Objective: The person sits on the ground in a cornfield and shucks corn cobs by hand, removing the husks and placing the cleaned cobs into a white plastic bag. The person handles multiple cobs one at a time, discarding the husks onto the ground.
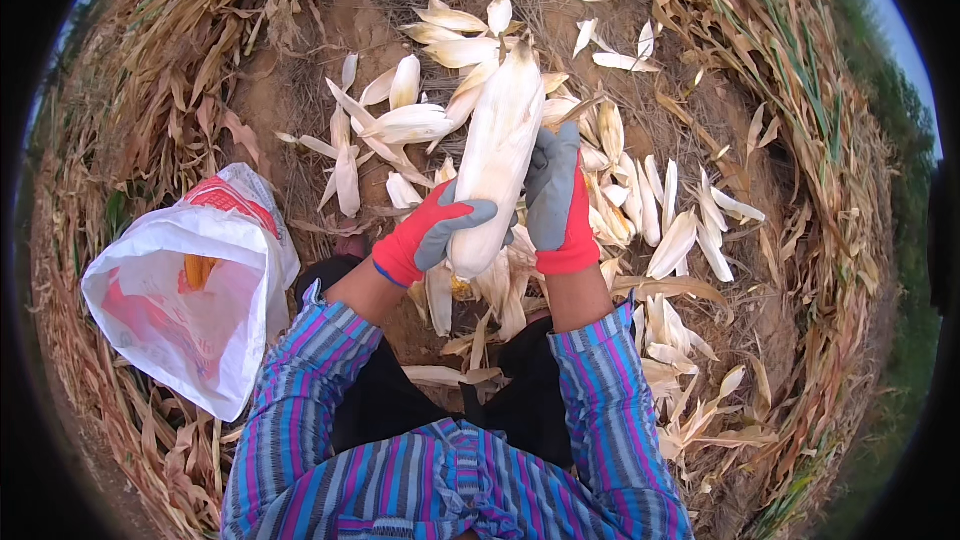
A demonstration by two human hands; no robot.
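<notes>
An ear of corn in its pale husk (499, 165) is held upright in front of me, its tip pointing away. My left hand (442, 229), in a red and grey work glove, is closed around its lower end, thumb across the front. My right hand (556, 195), gloved alike, lies along the ear's right side with fingers extended; its fingertips are partly behind the ear, so its grip is unclear. Below the ear, some yellow kernels (460, 289) show among loose husks. A white woven sack (251, 240) stands open at the left with a yellow corn cob (199, 271) inside.
Stripped husks (409, 124) lie on the soil around the ear, with more husks (675, 244) to the right. Heaps of dry corn stalks run along the left (150, 82) and right (832, 187). My knees, in dark trousers, are bent close below my hands.
</notes>
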